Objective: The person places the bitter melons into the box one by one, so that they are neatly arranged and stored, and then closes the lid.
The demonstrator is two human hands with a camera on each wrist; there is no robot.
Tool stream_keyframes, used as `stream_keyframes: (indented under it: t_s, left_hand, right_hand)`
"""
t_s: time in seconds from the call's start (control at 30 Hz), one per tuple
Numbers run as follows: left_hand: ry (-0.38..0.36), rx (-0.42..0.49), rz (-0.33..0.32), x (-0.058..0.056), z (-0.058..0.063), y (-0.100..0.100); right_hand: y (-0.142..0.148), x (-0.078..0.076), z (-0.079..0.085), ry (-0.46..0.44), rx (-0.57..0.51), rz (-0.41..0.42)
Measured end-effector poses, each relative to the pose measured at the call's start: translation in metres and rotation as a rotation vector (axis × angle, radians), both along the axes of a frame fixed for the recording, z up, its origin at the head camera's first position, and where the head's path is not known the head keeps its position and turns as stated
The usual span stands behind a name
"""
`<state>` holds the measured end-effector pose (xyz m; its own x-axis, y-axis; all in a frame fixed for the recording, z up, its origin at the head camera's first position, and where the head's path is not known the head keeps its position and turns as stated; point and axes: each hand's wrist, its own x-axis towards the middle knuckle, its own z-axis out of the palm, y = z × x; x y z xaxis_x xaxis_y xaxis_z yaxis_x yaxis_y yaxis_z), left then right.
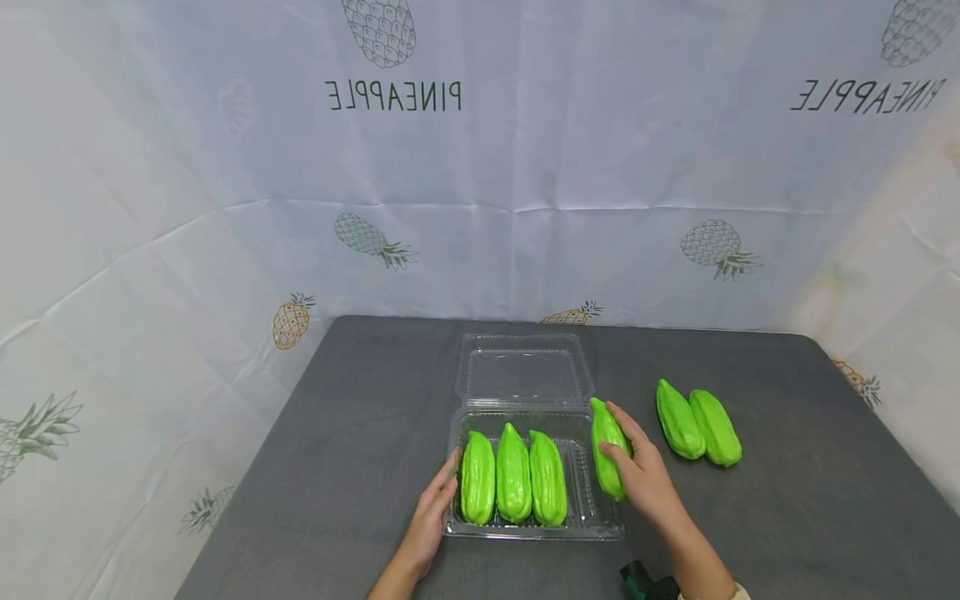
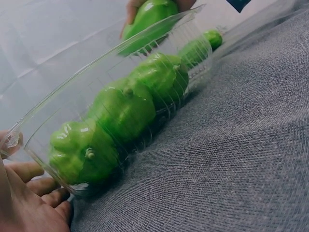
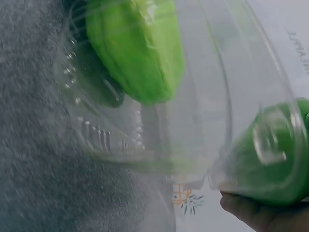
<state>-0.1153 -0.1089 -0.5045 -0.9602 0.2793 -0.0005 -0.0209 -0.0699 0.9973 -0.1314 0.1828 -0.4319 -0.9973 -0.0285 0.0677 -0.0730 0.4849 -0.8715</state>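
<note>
My right hand point(image 1: 647, 475) grips a green, ribbed, gourd-like fruit point(image 1: 610, 450), tapered at its far end. It holds the fruit over the right side of a clear plastic clamshell box point(image 1: 581, 530). Three similar fruits point(image 1: 513, 475) lie side by side in the box, towards its left. My left hand point(image 1: 431, 518) touches the box's left wall with fingers extended, the wall standing between it and the nearest fruit point(image 2: 82, 152). In the right wrist view, the held fruit point(image 3: 270, 157) shows behind the clear wall, with fingertips under it.
Two more green fruits point(image 1: 699, 427) lie together on the grey tabletop point(image 1: 360, 433), right of the box. The box's lid point(image 1: 525, 371) is folded back away from me. A dark object point(image 1: 647, 582) shows by the right wrist. Pineapple-printed cloth point(image 1: 525, 158) hangs behind the table.
</note>
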Motion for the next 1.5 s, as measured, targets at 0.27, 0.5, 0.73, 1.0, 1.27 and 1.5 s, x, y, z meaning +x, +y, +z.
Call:
stream_keyframes:
  t_s: [0.27, 0.5, 0.73, 1.0, 1.27, 1.5]
  left_hand:
    - [-0.006, 0.001, -0.004, -0.001, 0.0, 0.0]
    - [-0.007, -0.007, 0.002, -0.001, 0.001, 0.0]
    - [-0.012, -0.007, 0.003, -0.001, 0.001, 0.0]
    - [-0.005, -0.008, 0.001, 0.0, 0.001, 0.0]
    - [-0.013, 0.001, -0.011, 0.0, 0.001, 0.0]
    - [-0.006, -0.005, -0.009, 0.0, 0.0, -0.001]
  right_hand:
    - [-0.011, 0.001, -0.005, 0.083, 0.037, 0.001]
    - [-0.019, 0.002, -0.008, 0.106, 0.062, 0.012]
    - [-0.025, 0.005, -0.01, 0.116, 0.086, 0.021]
    - [-0.034, 0.006, -0.015, 0.114, 0.169, 0.001]
    - [-0.039, 0.005, -0.025, 0.179, 0.293, -0.032]
    - [-0.043, 0.004, -0.028, 0.193, 0.439, -0.023]
